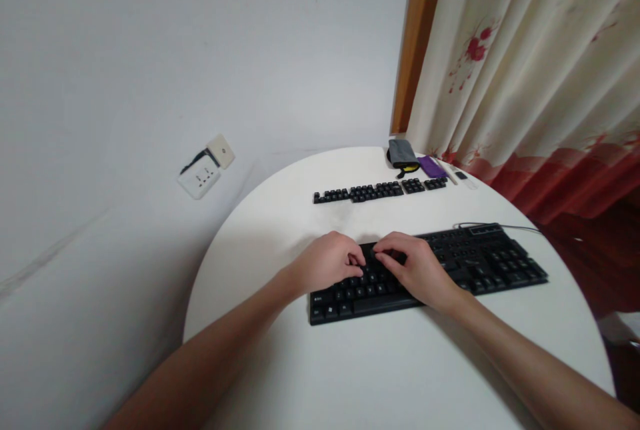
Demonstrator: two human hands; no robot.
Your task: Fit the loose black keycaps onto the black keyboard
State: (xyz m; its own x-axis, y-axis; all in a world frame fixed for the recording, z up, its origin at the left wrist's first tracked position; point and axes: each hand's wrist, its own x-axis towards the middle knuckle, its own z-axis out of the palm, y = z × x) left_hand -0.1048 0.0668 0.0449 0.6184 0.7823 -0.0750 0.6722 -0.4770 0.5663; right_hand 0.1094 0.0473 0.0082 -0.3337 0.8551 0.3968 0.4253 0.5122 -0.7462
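Round white worktop (400, 377). At its far edge: row of loose black keycaps (380, 191), behind it a grey pouch (401, 153), purple strip (431, 166), small white stick (447, 173). Wall socket (199, 179) with white plug (221, 151) at left. Cream-and-red floral curtain (540, 77) at right.

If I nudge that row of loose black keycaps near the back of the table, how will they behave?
The row of keycaps looks like separate small pieces, so it would probably scatter rather than move as one. They seem light and apt to slide on the smooth white table. Flat-bottomed, so rolling seems unlikely.
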